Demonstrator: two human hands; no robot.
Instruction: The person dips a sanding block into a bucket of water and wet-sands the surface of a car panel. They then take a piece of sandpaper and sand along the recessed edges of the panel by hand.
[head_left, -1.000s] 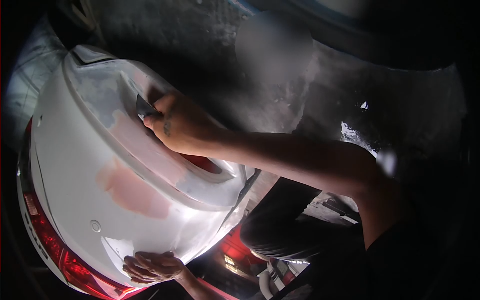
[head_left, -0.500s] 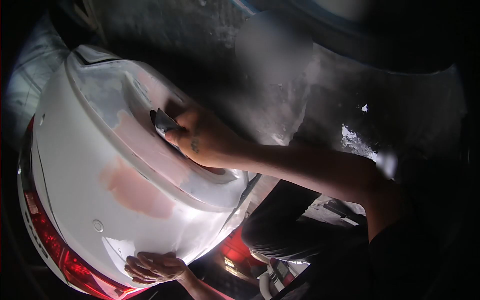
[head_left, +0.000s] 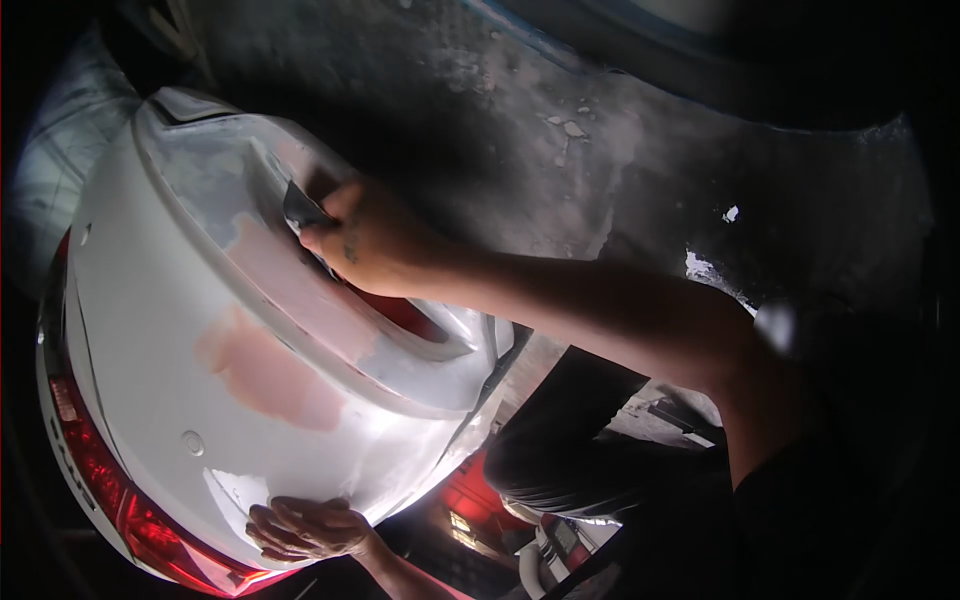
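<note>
A white car bumper point(head_left: 150, 310) with grey and pinkish patches fills the left side. My right hand point(head_left: 372, 240) pinches a small dark flat piece point(head_left: 301, 207) at the edge of the recessed opening in the bumper. Part of that piece is hidden behind my fingers. Lower down, my left hand point(head_left: 305, 528) lies on the white surface near the red tail light point(head_left: 155, 545), its fingers extended and nothing visible in it. A pinkish round patch point(head_left: 270, 370) shows between the two hands.
Worn, stained floor point(head_left: 560, 130) lies beyond my right arm. A dark curved object point(head_left: 800, 90) sits at the top right. My dark-clothed leg point(head_left: 570, 450) is at lower centre, beside a red object point(head_left: 478, 490) and pale tube-like parts point(head_left: 530, 570).
My right hand first slid down and right along the opening with the dark piece, then came back up and left. My left hand has stayed nearly in place.
</note>
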